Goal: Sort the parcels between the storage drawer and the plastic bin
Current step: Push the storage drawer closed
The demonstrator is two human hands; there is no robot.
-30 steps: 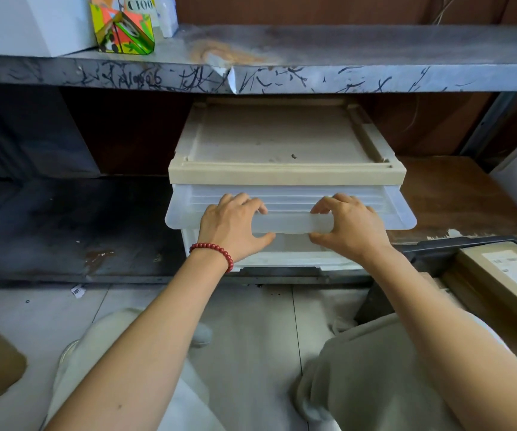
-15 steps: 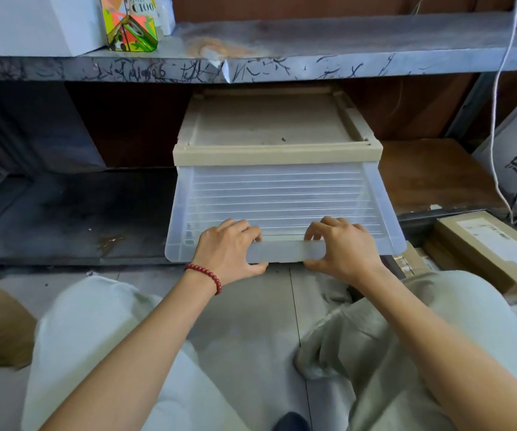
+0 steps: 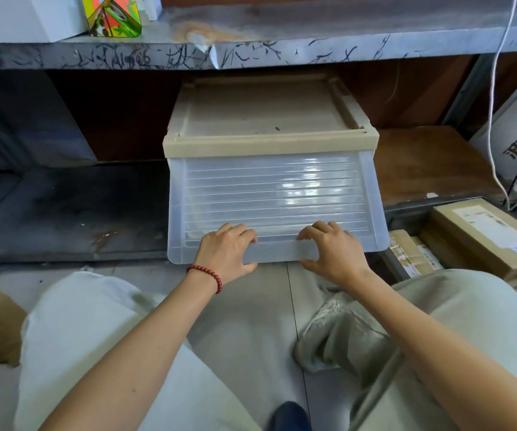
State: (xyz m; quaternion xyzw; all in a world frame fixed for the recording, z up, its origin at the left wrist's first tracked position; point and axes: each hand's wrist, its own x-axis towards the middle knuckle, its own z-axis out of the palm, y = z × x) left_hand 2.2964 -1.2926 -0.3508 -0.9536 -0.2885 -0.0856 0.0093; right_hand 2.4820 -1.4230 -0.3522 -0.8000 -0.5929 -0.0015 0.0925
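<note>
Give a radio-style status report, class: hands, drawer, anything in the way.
Gripping the drawer front lip: left hand, right hand. Drawer stands open, no parcel visible inside. Brown parcels at right, beside it, not blocking.

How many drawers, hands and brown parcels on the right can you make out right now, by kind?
1 storage drawer, pulled out, no parcel showing inside.
2 hands: left hand and right hand, both gripping the drawer's front lip.
2 brown parcels clearly seen: labelled box and taped box; others below are cut off.
Total: 5.
</note>
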